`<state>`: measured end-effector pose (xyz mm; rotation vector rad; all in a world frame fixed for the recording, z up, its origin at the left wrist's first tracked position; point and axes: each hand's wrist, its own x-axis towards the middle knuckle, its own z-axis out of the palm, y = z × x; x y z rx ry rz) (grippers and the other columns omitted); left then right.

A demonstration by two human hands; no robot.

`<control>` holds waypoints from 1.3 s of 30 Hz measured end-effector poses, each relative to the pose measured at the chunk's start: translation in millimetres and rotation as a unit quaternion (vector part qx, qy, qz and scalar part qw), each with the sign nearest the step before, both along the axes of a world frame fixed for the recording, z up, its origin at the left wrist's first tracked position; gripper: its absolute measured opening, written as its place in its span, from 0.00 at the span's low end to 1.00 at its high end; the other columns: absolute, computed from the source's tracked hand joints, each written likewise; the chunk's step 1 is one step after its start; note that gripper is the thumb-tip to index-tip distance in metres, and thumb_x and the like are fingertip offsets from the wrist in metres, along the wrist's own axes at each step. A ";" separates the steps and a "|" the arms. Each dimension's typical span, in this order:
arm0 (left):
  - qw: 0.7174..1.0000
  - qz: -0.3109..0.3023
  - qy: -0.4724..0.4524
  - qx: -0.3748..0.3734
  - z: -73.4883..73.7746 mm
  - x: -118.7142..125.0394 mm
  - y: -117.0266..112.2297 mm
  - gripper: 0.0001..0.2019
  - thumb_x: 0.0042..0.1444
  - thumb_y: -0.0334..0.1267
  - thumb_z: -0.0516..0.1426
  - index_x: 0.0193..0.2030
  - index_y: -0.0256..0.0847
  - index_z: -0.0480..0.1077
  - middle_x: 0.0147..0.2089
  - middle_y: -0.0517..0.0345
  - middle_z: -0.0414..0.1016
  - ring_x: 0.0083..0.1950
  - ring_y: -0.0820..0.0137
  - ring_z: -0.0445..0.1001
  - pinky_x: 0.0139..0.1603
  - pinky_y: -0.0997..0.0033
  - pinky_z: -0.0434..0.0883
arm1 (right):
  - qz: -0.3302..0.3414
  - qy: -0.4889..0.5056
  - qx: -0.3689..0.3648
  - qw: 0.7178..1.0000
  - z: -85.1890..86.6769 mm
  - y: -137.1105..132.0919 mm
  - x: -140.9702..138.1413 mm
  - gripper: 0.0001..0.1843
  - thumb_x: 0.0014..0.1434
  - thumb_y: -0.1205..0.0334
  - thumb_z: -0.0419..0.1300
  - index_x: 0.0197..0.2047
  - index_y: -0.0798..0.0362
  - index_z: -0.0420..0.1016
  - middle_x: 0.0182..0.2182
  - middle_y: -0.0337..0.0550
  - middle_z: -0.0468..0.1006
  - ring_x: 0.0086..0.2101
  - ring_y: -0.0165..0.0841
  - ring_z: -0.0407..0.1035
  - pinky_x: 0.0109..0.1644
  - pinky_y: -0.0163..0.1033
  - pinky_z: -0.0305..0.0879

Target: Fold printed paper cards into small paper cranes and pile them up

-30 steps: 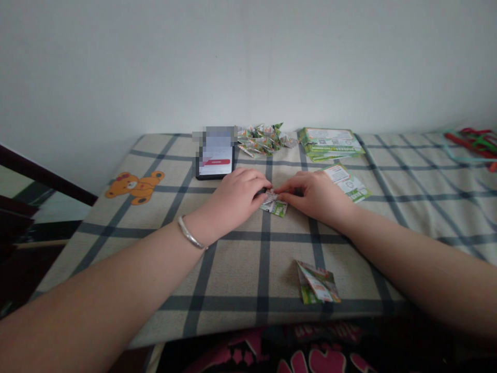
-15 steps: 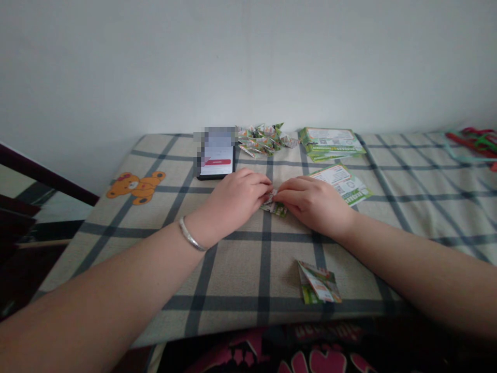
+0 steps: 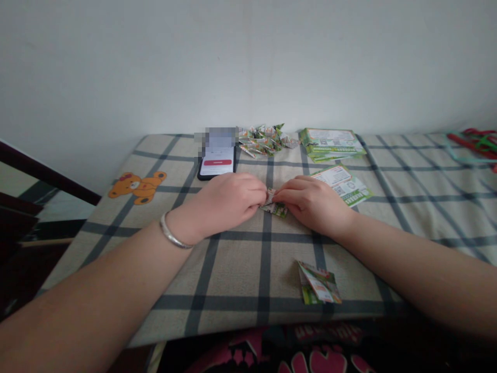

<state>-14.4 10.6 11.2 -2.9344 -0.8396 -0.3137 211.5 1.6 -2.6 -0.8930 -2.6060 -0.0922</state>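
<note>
Here, both hands meet on a small folded paper (image 3: 275, 208) that lies on the checked cloth (image 3: 240, 269) of the worktop, a little to the right of the phone (image 3: 216, 161) and nearer the person. The left hand (image 3: 229, 199) is curled, knuckles up, and its fingertips pinch the paper's left end. The right hand (image 3: 310, 202) comes in from the other side, fingers stretched low over the cloth, gripping the same paper at its right part. The two sets of fingertips nearly touch above the paper, so most of it is hidden and only a printed green and white corner shows below them. A silver bangle (image 3: 171, 237) sits on the left wrist.

The phone lies face up with its screen lit, just beyond the left hand. Right beside the phone, towards the wall, is a heap of folded pieces (image 3: 262, 140) in the same green print. Further right of the phone stands a stack of leaflets (image 3: 330, 141), and one loose leaflet (image 3: 347, 185) lies flat beyond the right hand. Well to the phone's near right, close to the front edge of the worktop, rests another folded piece (image 3: 318, 284), partly opened. Left of the phone the cloth carries an orange bear print (image 3: 137, 186). Far right of the phone lie red and green strips (image 3: 476, 141).
</note>
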 end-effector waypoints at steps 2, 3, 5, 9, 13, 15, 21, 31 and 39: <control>1.000 -0.004 -0.002 -0.015 1.4 -2.1 1.3 0.08 0.59 0.30 0.54 0.37 0.41 0.74 0.42 0.55 0.78 0.46 0.65 0.74 0.49 0.64 0.70 | -0.002 -0.003 -0.002 1.000 -0.1 -0.2 0.3 0.15 0.62 0.72 0.54 0.43 0.54 0.81 0.38 0.45 0.81 0.37 0.36 0.72 0.43 0.39 0.64; 1.000 -0.006 -0.006 -0.027 1.8 -3.4 2.7 0.08 0.59 0.30 0.54 0.38 0.41 0.75 0.43 0.56 0.78 0.47 0.65 0.75 0.50 0.65 0.70 | -0.002 -0.005 -0.002 1.000 -0.1 -0.3 0.4 0.15 0.62 0.72 0.53 0.44 0.54 0.81 0.38 0.46 0.81 0.37 0.36 0.72 0.43 0.39 0.64; 0.999 -0.015 -0.014 -0.051 2.9 -6.0 5.8 0.09 0.59 0.30 0.54 0.39 0.42 0.76 0.44 0.57 0.79 0.48 0.67 0.75 0.52 0.66 0.70 | -0.002 -0.011 0.001 1.000 0.1 -0.6 0.5 0.15 0.62 0.72 0.53 0.44 0.55 0.81 0.38 0.46 0.81 0.37 0.36 0.72 0.43 0.39 0.64; 0.997 -0.033 -0.004 -0.071 7.6 -8.0 7.3 0.13 0.58 0.27 0.54 0.41 0.43 0.77 0.47 0.59 0.79 0.51 0.68 0.74 0.57 0.66 0.69 | 0.000 -0.018 0.012 1.000 0.1 -1.3 0.5 0.15 0.62 0.73 0.53 0.44 0.55 0.81 0.38 0.47 0.81 0.36 0.36 0.72 0.42 0.40 0.65; 0.998 -0.017 0.041 -0.052 13.6 -5.6 0.6 0.13 0.59 0.27 0.53 0.43 0.43 0.78 0.49 0.59 0.79 0.53 0.67 0.74 0.56 0.66 0.69 | 0.010 -0.015 0.017 1.000 0.2 -1.3 -0.2 0.15 0.62 0.73 0.53 0.44 0.55 0.81 0.39 0.47 0.81 0.37 0.36 0.72 0.43 0.40 0.66; 0.997 -0.005 0.055 -0.047 15.4 -4.7 -2.4 0.13 0.59 0.28 0.54 0.44 0.44 0.78 0.51 0.60 0.79 0.54 0.67 0.74 0.55 0.65 0.70 | 0.010 -0.014 0.020 1.000 0.3 -1.0 -0.6 0.16 0.61 0.74 0.53 0.44 0.56 0.81 0.39 0.47 0.81 0.37 0.37 0.73 0.42 0.41 0.66; 0.999 -0.020 0.031 -0.010 11.3 -4.0 -2.2 0.12 0.60 0.29 0.53 0.41 0.41 0.78 0.49 0.57 0.79 0.52 0.65 0.75 0.54 0.63 0.71 | 0.011 -0.005 0.024 1.000 -0.6 -1.1 -0.4 0.15 0.61 0.74 0.54 0.43 0.56 0.81 0.39 0.47 0.82 0.37 0.38 0.74 0.42 0.41 0.67; 1.000 0.023 0.015 -0.009 4.1 1.4 -3.5 0.11 0.65 0.34 0.50 0.44 0.38 0.75 0.43 0.52 0.78 0.47 0.65 0.76 0.51 0.62 0.73 | 0.000 -0.017 0.012 1.000 1.6 -2.9 -0.4 0.13 0.62 0.74 0.55 0.43 0.57 0.80 0.38 0.47 0.82 0.37 0.37 0.75 0.42 0.40 0.67; 0.999 -0.027 0.015 0.023 5.5 1.0 -5.5 0.12 0.65 0.34 0.51 0.47 0.41 0.76 0.49 0.54 0.79 0.52 0.64 0.76 0.54 0.62 0.74 | -0.011 -0.026 0.003 1.000 2.4 -5.1 1.7 0.13 0.63 0.73 0.54 0.42 0.57 0.80 0.39 0.47 0.82 0.38 0.37 0.75 0.42 0.40 0.66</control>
